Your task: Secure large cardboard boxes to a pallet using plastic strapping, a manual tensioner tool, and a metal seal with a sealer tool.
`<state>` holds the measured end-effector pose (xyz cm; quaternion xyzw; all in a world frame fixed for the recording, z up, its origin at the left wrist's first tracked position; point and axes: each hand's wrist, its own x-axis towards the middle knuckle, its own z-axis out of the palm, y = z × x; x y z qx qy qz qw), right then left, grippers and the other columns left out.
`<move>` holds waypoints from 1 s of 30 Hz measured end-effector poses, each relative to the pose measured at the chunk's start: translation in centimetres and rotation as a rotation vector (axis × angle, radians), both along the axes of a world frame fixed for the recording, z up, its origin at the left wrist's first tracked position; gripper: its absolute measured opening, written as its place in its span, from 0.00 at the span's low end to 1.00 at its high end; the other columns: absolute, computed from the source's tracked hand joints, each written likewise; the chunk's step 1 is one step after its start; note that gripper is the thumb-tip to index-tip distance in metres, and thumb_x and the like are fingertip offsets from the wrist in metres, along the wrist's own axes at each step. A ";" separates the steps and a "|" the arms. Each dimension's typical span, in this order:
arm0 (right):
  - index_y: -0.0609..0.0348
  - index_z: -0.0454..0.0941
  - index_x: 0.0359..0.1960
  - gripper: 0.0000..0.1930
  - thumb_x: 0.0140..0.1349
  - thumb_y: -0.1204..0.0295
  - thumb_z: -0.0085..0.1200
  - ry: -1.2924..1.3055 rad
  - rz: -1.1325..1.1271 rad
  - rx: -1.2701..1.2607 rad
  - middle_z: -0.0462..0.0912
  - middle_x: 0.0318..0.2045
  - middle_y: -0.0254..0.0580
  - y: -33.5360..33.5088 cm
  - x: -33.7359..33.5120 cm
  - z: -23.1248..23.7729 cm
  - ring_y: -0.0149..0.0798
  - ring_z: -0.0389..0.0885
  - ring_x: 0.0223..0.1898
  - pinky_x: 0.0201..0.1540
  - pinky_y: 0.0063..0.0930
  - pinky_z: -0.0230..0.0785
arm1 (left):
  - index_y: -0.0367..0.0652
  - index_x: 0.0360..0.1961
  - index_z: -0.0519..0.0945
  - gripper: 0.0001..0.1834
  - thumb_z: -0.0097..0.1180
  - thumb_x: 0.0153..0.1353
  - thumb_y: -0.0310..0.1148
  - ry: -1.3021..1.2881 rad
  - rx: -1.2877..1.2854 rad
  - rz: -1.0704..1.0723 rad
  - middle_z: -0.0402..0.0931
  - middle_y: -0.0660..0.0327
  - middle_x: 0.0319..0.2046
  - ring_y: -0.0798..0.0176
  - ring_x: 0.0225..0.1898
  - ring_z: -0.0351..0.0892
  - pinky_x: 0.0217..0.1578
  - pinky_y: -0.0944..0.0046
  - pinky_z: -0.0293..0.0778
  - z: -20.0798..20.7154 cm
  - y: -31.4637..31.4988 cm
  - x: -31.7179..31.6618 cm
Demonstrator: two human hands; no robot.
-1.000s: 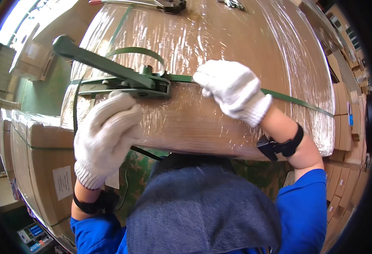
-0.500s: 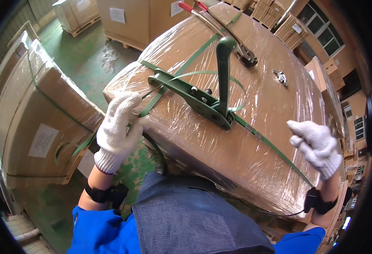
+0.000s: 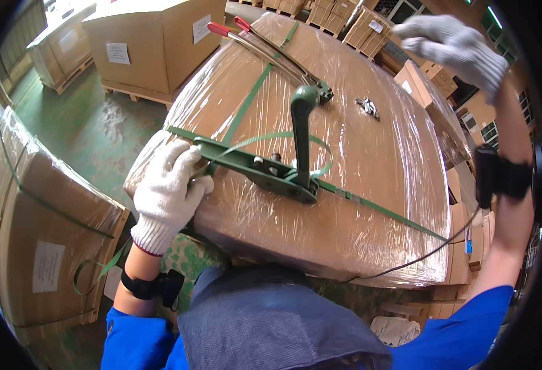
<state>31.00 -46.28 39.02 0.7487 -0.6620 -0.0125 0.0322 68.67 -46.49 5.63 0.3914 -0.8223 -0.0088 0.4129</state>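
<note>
My left hand (image 3: 167, 196), in a white knitted glove, is at the near left corner of a film-wrapped carton (image 3: 357, 154). Its fingers curl beside the end of a green strap tensioner (image 3: 246, 169) and close on the tail of a green strap (image 3: 262, 137), partly hidden by the glove. The tensioner lies on the carton top with its lever (image 3: 302, 132) standing up, and the strap loops around that lever. My right hand (image 3: 453, 46), also gloved, is raised over the far right side, fingers stretched out and holding nothing.
A long sealing tool with red handles (image 3: 271, 52) lies farther back on the carton, near a small heap of metal seals (image 3: 368, 108). Another wrapped carton (image 3: 55, 228) stands at left. Behind are large cartons on pallets (image 3: 147, 49). A black cable (image 3: 413, 265) trails from my right wrist.
My right hand has risen from beside the carton's right part to the upper right, its fingers straightening. My left hand stays by the tensioner's end. The view has shifted, moving the carton leftward.
</note>
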 end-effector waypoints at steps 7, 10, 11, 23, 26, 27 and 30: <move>0.60 0.78 0.63 0.22 0.68 0.70 0.52 0.073 0.073 0.185 0.88 0.52 0.44 -14.6 2.8 -9.3 0.36 0.84 0.55 0.61 0.28 0.74 | 0.45 0.57 0.79 0.33 0.74 0.46 0.32 -0.041 0.169 0.033 0.81 0.54 0.53 0.47 0.56 0.79 0.57 0.52 0.76 0.2 -0.7 -0.4; 0.56 0.72 0.69 0.32 0.70 0.49 0.49 0.098 0.060 0.225 0.74 0.68 0.50 -20.8 1.3 -17.1 0.53 0.71 0.69 0.71 0.39 0.62 | 0.44 0.56 0.80 0.34 0.75 0.43 0.32 -0.045 0.218 0.043 0.81 0.52 0.52 0.45 0.54 0.80 0.58 0.50 0.75 1.2 -0.6 -0.4; 0.56 0.78 0.58 0.24 0.68 0.54 0.51 0.077 0.046 0.143 0.82 0.56 0.57 -22.3 1.5 -20.3 0.58 0.79 0.57 0.61 0.45 0.71 | 0.44 0.55 0.80 0.34 0.75 0.43 0.32 -0.038 0.226 0.039 0.81 0.52 0.51 0.44 0.53 0.80 0.59 0.49 0.75 1.0 -0.8 -0.2; 0.56 0.74 0.54 0.19 0.65 0.63 0.57 -0.258 -0.184 -0.201 0.83 0.48 0.62 -26.7 -0.4 -29.3 0.64 0.83 0.50 0.51 0.50 0.76 | 0.43 0.50 0.80 0.31 0.75 0.40 0.31 -0.039 0.229 0.085 0.84 0.53 0.47 0.45 0.49 0.84 0.55 0.49 0.78 1.1 -0.4 -0.1; 0.62 0.73 0.52 0.14 0.67 0.72 0.54 -0.606 -0.149 -0.262 0.84 0.42 0.49 -24.4 -3.5 -26.2 0.43 0.83 0.44 0.47 0.35 0.77 | 0.43 0.51 0.81 0.31 0.76 0.42 0.32 -0.058 0.211 0.078 0.84 0.53 0.48 0.46 0.50 0.84 0.57 0.49 0.78 0.8 -0.6 -0.4; 0.62 0.73 0.52 0.14 0.67 0.72 0.54 -0.605 -0.196 -0.268 0.84 0.42 0.49 -23.1 -5.8 -24.9 0.43 0.83 0.44 0.47 0.35 0.77 | 0.43 0.52 0.81 0.31 0.76 0.43 0.32 -0.057 0.184 0.046 0.84 0.53 0.48 0.46 0.50 0.83 0.58 0.50 0.78 0.3 -1.3 -0.7; 0.63 0.78 0.46 0.12 0.66 0.80 0.43 -1.423 0.291 -0.534 0.82 0.40 0.36 -16.5 -9.6 -19.7 0.35 0.80 0.45 0.50 0.28 0.74 | 0.41 0.56 0.78 0.36 0.77 0.46 0.41 -0.090 0.123 0.061 0.80 0.48 0.53 0.45 0.54 0.82 0.60 0.50 0.75 -0.5 -0.7 -0.2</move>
